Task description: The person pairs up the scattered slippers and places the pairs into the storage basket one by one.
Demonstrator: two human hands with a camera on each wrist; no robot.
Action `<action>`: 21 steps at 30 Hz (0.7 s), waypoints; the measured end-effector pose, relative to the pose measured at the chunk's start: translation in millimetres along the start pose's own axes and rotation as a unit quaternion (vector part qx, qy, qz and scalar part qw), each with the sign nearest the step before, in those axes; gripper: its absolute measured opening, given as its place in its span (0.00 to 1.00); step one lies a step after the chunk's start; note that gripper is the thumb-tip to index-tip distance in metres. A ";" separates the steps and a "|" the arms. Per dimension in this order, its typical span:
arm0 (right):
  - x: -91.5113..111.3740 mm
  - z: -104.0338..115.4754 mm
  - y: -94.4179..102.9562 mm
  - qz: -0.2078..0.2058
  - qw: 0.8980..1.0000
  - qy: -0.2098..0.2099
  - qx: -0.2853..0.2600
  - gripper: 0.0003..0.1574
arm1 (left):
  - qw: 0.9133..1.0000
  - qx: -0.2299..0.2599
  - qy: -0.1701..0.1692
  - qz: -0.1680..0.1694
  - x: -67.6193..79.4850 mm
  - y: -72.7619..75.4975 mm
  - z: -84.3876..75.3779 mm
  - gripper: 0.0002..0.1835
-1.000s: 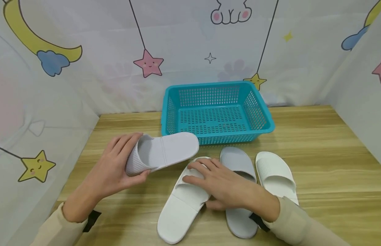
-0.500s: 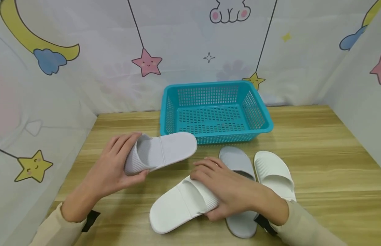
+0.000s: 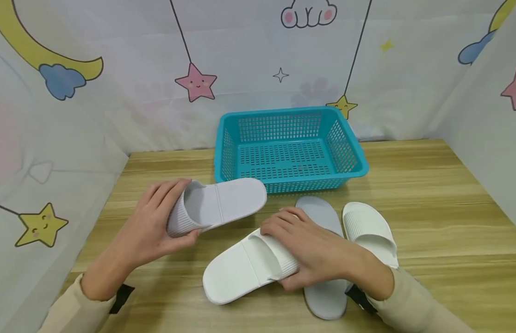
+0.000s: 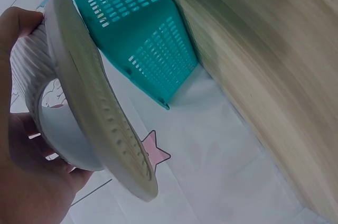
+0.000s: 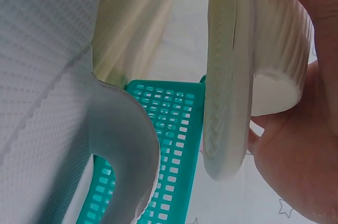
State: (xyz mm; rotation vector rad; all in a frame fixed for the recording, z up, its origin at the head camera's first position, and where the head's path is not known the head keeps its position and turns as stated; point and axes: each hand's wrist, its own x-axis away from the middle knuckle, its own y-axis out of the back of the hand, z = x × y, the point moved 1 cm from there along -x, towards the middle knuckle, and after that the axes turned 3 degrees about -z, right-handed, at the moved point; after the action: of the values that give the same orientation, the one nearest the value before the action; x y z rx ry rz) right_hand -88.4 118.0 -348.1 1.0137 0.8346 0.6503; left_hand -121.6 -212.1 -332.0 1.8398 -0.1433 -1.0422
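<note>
Holding one slipper in each hand, a person works over a wood-grain bench point(image 3: 428, 208). Left hand point(image 3: 151, 226) has a firm grip on the toe end of a pale grey slipper point(image 3: 220, 203), fingers over the far side of its ribbed strap, thumb along the near side; slipper is raised off the bench, heel pointing right, sole edge and underside showing in the left wrist view. Right hand point(image 3: 309, 245) has its grip closed round the strap of a white slipper point(image 3: 241, 273), heel pointing to the lower left, just in front of the grey one; cannot tell whether it touches the bench. Beneath the right hand lies a second grey slipper point(image 3: 326, 300), its middle covered by that hand and wrist. To its right, a second white slipper point(image 3: 368, 224), toe away from the person, its heel hidden by the right sleeve point(image 3: 412, 296). Behind all four stands a blue-green perforated basket point(image 3: 278, 127), near the back of the bench; the raised grey slipper hides part of its front left corner. Black bands point(image 3: 122, 298) show at both cuffs. Pale cloth point(image 3: 249, 55) printed with stars and moons hangs behind and at both sides.
</note>
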 end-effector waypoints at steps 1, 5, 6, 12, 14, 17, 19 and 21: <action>-0.2 -0.2 0.0 0.000 1.000 0.000 0.000 0.50 | 1.000 0.000 0.001 0.000 -0.1 0.2 -0.1 0.47; -0.6 -0.4 0.7 -0.001 1.000 0.005 0.002 0.51 | 1.000 -0.001 0.001 0.001 -0.5 1.1 -0.1 0.47; -0.8 -0.4 0.9 -0.002 1.000 0.006 0.002 0.51 | 1.000 -0.001 0.002 0.001 -0.6 1.2 0.1 0.47; -2.2 -1.1 -3.4 0.010 1.000 0.009 -0.002 0.51 | 1.000 0.001 0.001 0.000 -1.0 1.2 0.6 0.47; -2.2 -1.4 -6.6 0.023 1.000 0.011 -0.001 0.51 | 1.000 0.000 -0.001 0.000 -1.0 1.1 0.6 0.47; -1.9 -2.0 -11.0 0.041 0.999 0.021 0.008 0.52 | 1.000 -0.002 -0.002 0.001 -0.7 0.8 0.5 0.47; -1.5 -2.8 -12.6 0.046 0.998 0.033 0.016 0.52 | 1.000 -0.003 -0.002 0.001 -0.2 0.7 0.4 0.47; -1.4 -4.0 -13.3 0.047 0.998 0.046 0.023 0.51 | 1.000 -0.004 0.000 0.004 0.1 0.7 0.4 0.47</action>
State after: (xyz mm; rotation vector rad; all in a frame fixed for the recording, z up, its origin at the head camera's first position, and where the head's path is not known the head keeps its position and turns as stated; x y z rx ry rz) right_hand -91.4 113.4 -361.0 1.0757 0.8891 0.7662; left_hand -121.5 -212.8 -331.6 1.8299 -0.1458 -1.0370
